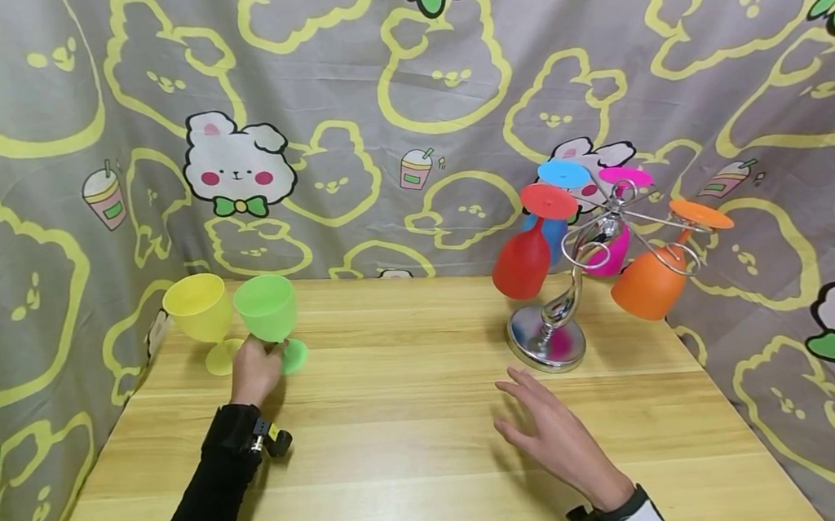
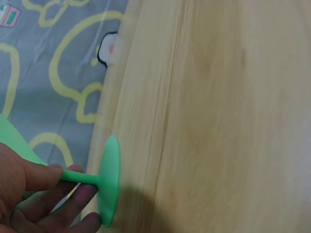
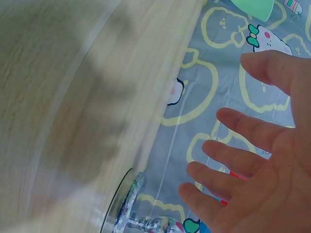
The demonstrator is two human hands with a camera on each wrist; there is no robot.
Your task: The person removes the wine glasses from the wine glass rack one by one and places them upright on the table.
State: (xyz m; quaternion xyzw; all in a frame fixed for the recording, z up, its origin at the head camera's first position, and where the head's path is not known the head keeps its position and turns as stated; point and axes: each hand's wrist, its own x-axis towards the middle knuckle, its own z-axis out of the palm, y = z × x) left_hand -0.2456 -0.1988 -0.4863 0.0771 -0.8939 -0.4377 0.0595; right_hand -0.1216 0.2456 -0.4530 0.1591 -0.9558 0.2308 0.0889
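At the left of the table, my left hand [image 1: 255,371] pinches the stem of a green goblet [image 1: 267,309], which is upright. In the left wrist view, thumb and fingers close round that stem just above its round foot [image 2: 110,182]. A yellow goblet [image 1: 201,310] stands upright just left of the green one. My right hand [image 1: 552,438] hovers over the table with fingers spread, holding nothing. Beyond it stands a chrome goblet rack [image 1: 547,340], nearest to the right hand. Upside down on it hang a red goblet [image 1: 522,262], a blue, a magenta and an orange goblet [image 1: 651,283].
The wooden table [image 1: 402,441] carries the goblets and the rack. A grey patterned curtain [image 1: 344,78] encloses its back and both sides, close behind the rack and the standing goblets. Wire loops [image 1: 682,256] of the rack stick out to the right and front.
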